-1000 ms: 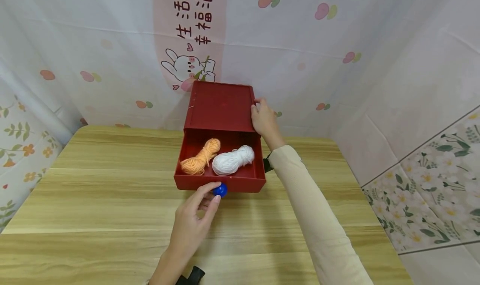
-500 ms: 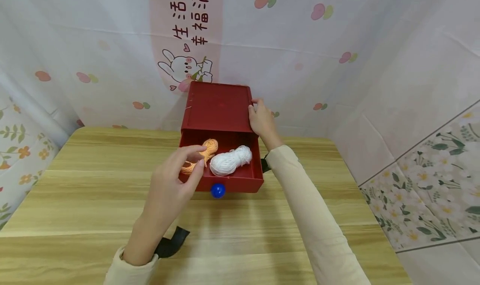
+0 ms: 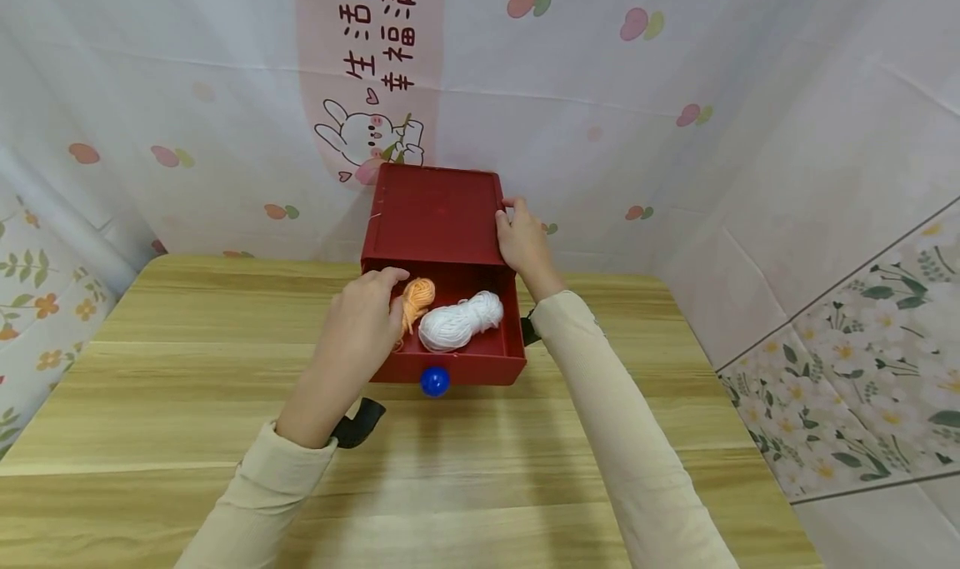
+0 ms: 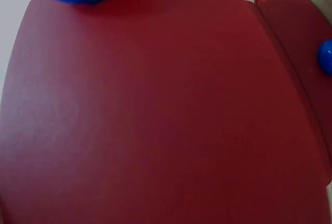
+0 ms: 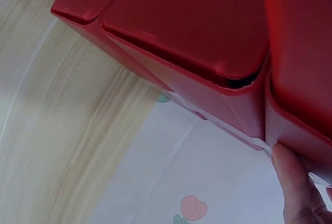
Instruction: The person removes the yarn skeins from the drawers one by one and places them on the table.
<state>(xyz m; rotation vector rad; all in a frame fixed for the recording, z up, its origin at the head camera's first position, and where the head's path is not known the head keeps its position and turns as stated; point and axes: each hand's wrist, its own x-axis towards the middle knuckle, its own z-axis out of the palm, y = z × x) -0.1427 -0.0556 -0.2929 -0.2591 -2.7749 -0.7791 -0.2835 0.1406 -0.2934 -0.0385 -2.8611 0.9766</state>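
A red drawer cabinet (image 3: 438,215) stands against the back wall, its top drawer (image 3: 491,367) pulled out, with a round blue knob (image 3: 435,381) in front. Inside lie an orange yarn skein (image 3: 415,302) and, to its right, a white yarn skein (image 3: 460,321). My left hand (image 3: 362,315) reaches over the drawer's left side at the orange skein, thumb and forefinger apart; its other fingers are hidden. The left wrist view shows a red drawer front (image 4: 166,120) but no hand. My right hand (image 3: 527,240) grips the cabinet's right side; its thumb (image 5: 290,169) touches the red wall.
The wooden table (image 3: 187,369) extends around the cabinet. Behind hangs a printed white curtain (image 3: 600,119), touching or close to the cabinet's back. Flowered panels (image 3: 885,361) rise at the right. A second blue knob (image 4: 326,58) shows on a neighbouring drawer.
My left hand has let go of the blue knob, moved up and left, and come in over the orange skein. The right hand stays on the cabinet.
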